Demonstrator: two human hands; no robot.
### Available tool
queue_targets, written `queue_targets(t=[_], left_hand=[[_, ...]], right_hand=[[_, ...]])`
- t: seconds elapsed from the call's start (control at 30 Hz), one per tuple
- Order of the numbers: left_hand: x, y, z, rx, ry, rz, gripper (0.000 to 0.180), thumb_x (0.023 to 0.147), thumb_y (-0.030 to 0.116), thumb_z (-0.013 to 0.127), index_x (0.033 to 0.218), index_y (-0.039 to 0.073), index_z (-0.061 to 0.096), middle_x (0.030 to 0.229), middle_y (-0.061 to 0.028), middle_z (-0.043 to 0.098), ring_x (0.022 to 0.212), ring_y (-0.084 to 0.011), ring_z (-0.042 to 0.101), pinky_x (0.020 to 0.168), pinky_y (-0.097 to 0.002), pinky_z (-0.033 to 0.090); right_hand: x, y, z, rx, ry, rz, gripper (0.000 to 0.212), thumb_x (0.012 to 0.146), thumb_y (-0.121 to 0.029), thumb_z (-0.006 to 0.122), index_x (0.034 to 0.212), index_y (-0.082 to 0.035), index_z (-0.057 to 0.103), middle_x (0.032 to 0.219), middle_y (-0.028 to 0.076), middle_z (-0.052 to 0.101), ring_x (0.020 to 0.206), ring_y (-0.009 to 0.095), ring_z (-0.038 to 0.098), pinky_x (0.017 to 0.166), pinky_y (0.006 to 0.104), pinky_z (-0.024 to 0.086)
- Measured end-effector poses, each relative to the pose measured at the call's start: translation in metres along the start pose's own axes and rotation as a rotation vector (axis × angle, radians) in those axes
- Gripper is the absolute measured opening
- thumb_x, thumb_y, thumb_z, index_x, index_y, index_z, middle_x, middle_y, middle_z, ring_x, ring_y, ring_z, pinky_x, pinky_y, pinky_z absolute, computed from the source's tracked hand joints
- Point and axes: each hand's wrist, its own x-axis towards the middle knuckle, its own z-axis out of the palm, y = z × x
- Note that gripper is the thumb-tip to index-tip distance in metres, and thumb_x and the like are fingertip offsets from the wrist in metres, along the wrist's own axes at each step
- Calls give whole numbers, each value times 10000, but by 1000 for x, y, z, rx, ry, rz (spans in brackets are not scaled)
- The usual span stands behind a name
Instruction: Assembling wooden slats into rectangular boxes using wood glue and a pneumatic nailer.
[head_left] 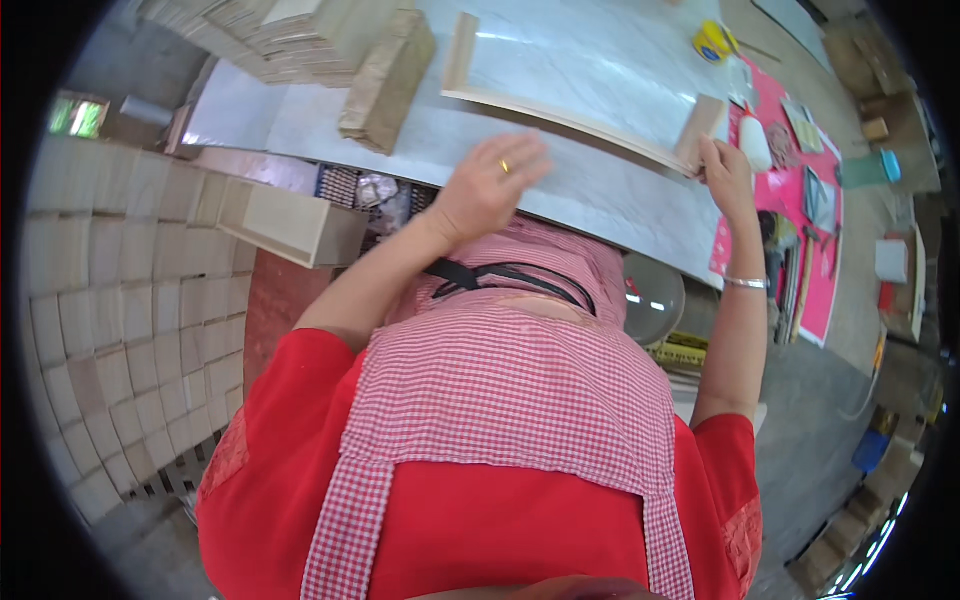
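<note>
A three-sided frame of pale wood (560, 122) lies on the tabletop, its long strip nearest me and a short board standing at each end. At its right corner my right hand (727, 175) is closed, fingers pinching the wood where the long strip meets the short end board (702, 128). My left hand (497, 180) hovers over the table's near edge, apart from the frame. Its fingers are stretched toward the right, their tips smeared by motion, and I see nothing held in it. A gold-coloured ring is on one finger.
A wooden block (388, 82) stands left of the frame, beside stacked boards (290, 40). Stacked boxes (130, 300) fill the left side, near an open wooden drawer (285, 222). A white glue bottle (755, 140) and tools lie on a pink sheet (822, 290) at right.
</note>
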Motion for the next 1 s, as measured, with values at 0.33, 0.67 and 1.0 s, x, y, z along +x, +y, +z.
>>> queue_targets(t=[0.33, 0.67, 1.0], left_hand=[[-7, -7, -56, -5, 283, -280, 289, 802, -64, 627, 1076, 7, 686, 1137, -139, 681, 1091, -337, 643, 937, -394, 501], [176, -149, -68, -437, 415, -716, 376, 884, 179, 696, 1203, -11, 646, 1127, -143, 693, 1016, -229, 673, 848, -346, 536], [278, -299, 100, 69, -391, -1212, 991, 657, 628, 819, 1328, -49, 549, 1332, -200, 552, 1213, -313, 547, 966, -395, 487]], right_hand=[[-17, 14, 4, -244, 333, -73, 390, 1001, -272, 518, 843, 66, 629, 665, 250, 584, 581, 335, 611, 565, 441, 434], [-81, 16, 57, -220, 674, -66, 245, 1004, -157, 547, 916, 54, 633, 806, 234, 616, 684, 391, 563, 640, 440, 439], [-92, 27, 68, -226, 557, 43, 242, 972, -133, 610, 834, 65, 597, 737, 200, 554, 703, 329, 529, 647, 441, 407]])
